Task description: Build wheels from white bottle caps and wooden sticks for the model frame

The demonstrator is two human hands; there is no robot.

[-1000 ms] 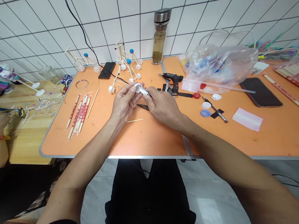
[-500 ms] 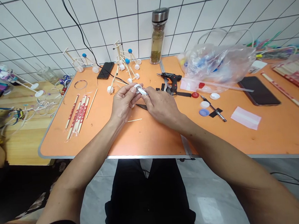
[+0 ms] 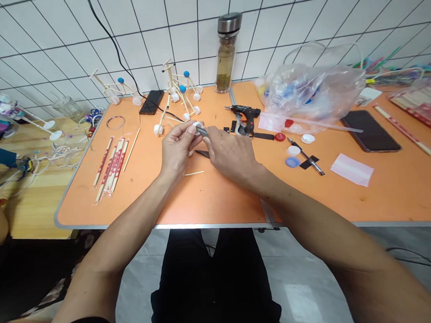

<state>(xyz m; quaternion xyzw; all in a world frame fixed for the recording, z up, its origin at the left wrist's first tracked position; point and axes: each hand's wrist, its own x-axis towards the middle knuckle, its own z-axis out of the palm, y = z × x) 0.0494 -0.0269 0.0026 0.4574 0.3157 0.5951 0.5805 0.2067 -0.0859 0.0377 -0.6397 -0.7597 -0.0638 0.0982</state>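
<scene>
Nearest: short thin stick [image 3: 195, 173] on worktop [image 3: 218, 200], left of the glue gun [image 3: 247, 116] and nearer me. Hands close together, also left and near side of the gun. Left hand [image 3: 177, 148]: fingertips pinched on white cap [image 3: 197, 125]. Right hand [image 3: 232, 148]: curled tight round grey blade [image 3: 202, 132], tip at cap; can't tell if it's cutting in. Stick models [image 3: 182, 102]: left of gun, farther back. Bottle [image 3: 226, 66]: behind gun.

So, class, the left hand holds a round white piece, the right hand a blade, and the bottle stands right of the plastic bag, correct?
No: the head view shows the bottle left of the plastic bag. The left hand does hold a round white piece, the right hand a blade.
</scene>
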